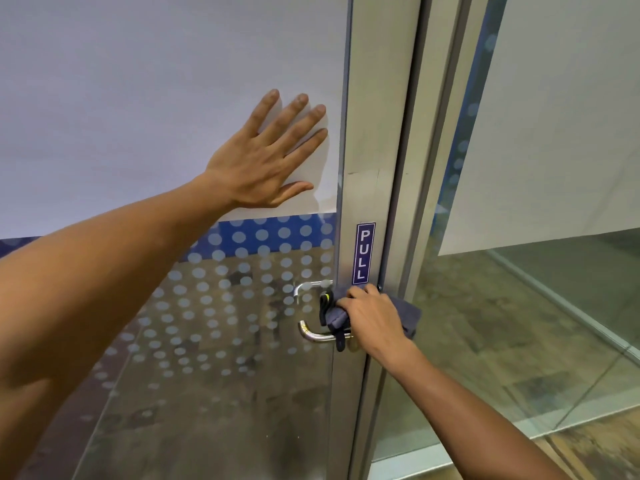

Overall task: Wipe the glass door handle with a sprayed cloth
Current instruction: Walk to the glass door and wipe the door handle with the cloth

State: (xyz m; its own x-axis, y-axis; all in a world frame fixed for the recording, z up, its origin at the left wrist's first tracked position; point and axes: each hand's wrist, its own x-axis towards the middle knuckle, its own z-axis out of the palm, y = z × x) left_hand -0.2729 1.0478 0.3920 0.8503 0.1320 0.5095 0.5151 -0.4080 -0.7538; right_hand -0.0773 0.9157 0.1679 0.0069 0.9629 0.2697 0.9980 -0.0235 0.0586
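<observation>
**Grey cloth pressed on the handle of the glass door**

Grey cloth (410, 315) covers the base of the handle (313, 336), where the handle meets the metal door frame (381, 133). The right hand (375, 318) lies on top of the cloth with the fingers curled and pressed together over it, clamping it against the frame. One corner of the cloth sticks out to the right of the hand. A dark strap (340, 342) hangs down below the bunched cloth, in front of the handle.

The handle is a polished metal lever on the near side of the door. Its free end curves up to the left of the right hand and is bare. A second lever (306, 287) shows through the glass just above it.

The left hand (266, 157) rests flat on the white film (138, 98) that covers the upper glass, well above the handle. Its fingers are spread and straight, the thumb pointing toward the frame. It holds nothing.

A blue sign (365, 252) reading PULL is fixed upright on the frame, directly above the right hand. Rows of pale dots (242, 251) cover the glass below the white film. A second glass panel (536, 323) stands to the right of the frame.
</observation>
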